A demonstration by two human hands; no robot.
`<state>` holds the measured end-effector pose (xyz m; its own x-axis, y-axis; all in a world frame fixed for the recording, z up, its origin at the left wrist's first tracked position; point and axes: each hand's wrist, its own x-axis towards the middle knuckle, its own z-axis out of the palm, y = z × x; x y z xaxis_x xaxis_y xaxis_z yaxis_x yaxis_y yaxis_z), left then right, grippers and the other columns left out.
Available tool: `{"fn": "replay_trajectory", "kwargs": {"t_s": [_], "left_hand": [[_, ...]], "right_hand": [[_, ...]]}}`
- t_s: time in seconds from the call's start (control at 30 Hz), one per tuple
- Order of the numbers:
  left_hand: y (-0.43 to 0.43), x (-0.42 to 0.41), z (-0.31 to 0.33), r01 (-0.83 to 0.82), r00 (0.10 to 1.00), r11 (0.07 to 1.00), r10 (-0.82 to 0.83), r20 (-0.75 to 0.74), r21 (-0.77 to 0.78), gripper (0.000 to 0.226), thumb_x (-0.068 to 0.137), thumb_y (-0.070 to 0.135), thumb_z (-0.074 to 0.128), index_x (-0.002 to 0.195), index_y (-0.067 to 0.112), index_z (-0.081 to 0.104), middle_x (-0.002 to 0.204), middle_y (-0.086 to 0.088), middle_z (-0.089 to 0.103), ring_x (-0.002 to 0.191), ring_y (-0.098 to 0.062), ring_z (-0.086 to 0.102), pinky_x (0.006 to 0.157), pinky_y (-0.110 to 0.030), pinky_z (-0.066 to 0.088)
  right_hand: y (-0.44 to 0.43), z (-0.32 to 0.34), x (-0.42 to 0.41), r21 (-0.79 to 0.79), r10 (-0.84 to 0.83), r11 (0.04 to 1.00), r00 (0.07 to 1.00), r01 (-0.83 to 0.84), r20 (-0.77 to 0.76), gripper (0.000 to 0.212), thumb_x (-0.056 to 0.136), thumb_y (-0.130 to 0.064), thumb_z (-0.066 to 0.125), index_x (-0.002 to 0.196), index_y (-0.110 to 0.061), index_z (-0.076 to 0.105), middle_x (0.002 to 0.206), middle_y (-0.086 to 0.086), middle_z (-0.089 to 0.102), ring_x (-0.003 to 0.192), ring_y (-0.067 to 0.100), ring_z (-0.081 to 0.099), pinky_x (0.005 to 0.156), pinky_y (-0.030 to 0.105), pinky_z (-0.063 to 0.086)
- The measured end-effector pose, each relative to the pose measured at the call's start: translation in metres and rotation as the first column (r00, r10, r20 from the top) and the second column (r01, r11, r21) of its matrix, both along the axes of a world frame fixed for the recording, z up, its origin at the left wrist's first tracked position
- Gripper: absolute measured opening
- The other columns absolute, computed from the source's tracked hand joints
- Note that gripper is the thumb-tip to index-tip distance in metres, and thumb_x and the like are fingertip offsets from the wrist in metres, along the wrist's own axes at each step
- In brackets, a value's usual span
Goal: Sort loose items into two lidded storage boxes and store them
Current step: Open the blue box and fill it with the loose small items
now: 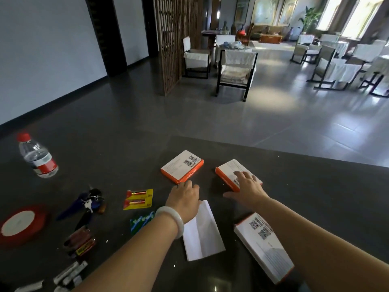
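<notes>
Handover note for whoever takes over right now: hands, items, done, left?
Left hand: empty, at the near edge of the left orange box.
Right hand: open, flat on the right orange box.
Third box and white paper lie nearer.
Batteries, keys, red ribbon roll, bottle loose at left.
Done: nothing sorted. Left: everything.

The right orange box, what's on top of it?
The right hand lies flat on the right orange box, fingers spread over its white top. The hand covers the near part of the label; nothing else sits on it.
</notes>
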<state>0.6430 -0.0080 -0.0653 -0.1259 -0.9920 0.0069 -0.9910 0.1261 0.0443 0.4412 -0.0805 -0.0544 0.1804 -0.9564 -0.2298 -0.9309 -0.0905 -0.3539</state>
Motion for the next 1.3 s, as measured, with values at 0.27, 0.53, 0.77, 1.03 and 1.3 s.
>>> {"fn": "replay_trajectory", "kwargs": {"t_s": [0.27,0.53,0.77,1.03,1.3], "left_hand": [[-0.049,0.009,-0.02,-0.027,1.0,0.999,0.026,-0.014,-0.032,0.027,0.096,0.037,0.054,0.114,0.018,0.051,0.119,-0.007,0.055,0.107,-0.021,0.054,0.093,-0.033,0.047],[-0.084,0.012,-0.03,-0.019,0.999,0.99,0.025,0.036,-0.137,0.04,0.093,0.046,0.054,0.122,0.018,0.05,0.127,-0.006,0.047,0.112,-0.021,0.047,0.095,-0.034,0.042],[-0.122,0.041,-0.025,-0.335,0.938,0.941,0.329,0.11,0.042,0.121,0.068,0.081,0.057,0.151,0.013,0.002,0.152,-0.017,0.016,0.14,-0.037,0.02,0.114,-0.049,0.022],[-0.13,0.051,-0.046,-0.433,0.898,0.885,0.44,0.001,0.172,0.125,0.063,0.084,0.058,0.15,0.014,0.001,0.147,-0.014,0.026,0.133,-0.033,0.031,0.109,-0.047,0.029],[-0.109,0.054,-0.042,-0.432,0.902,0.902,0.432,-0.004,0.018,0.116,0.068,0.082,0.055,0.148,0.011,0.01,0.142,-0.014,0.03,0.129,-0.032,0.033,0.106,-0.046,0.031]], "right_hand": [[-0.066,-0.033,-0.002,-0.034,-0.09,0.996,0.986,0.086,-0.14,0.126,0.059,-0.074,0.073,0.153,-0.023,0.006,0.16,0.007,0.007,0.146,0.035,0.008,0.117,0.053,0.01],[-0.104,-0.058,-0.007,-0.031,-0.182,0.983,0.971,0.18,-0.153,0.117,0.057,-0.071,0.075,0.147,-0.015,0.023,0.139,0.009,0.032,0.128,0.031,0.032,0.107,0.048,0.032],[-0.109,-0.062,-0.009,-0.034,-0.162,0.987,0.977,0.158,-0.14,0.114,0.057,-0.068,0.078,0.145,-0.019,0.025,0.137,0.008,0.034,0.125,0.03,0.034,0.105,0.05,0.033],[-0.106,-0.059,-0.01,-0.046,-0.152,0.988,0.981,0.147,-0.124,0.109,0.06,-0.065,0.078,0.145,-0.02,0.026,0.137,0.008,0.035,0.126,0.03,0.034,0.105,0.05,0.032],[-0.091,-0.05,-0.014,-0.056,-0.101,0.994,0.992,0.096,-0.081,0.103,0.063,-0.061,0.079,0.144,-0.023,0.029,0.138,0.005,0.036,0.127,0.027,0.034,0.106,0.048,0.032]]}}
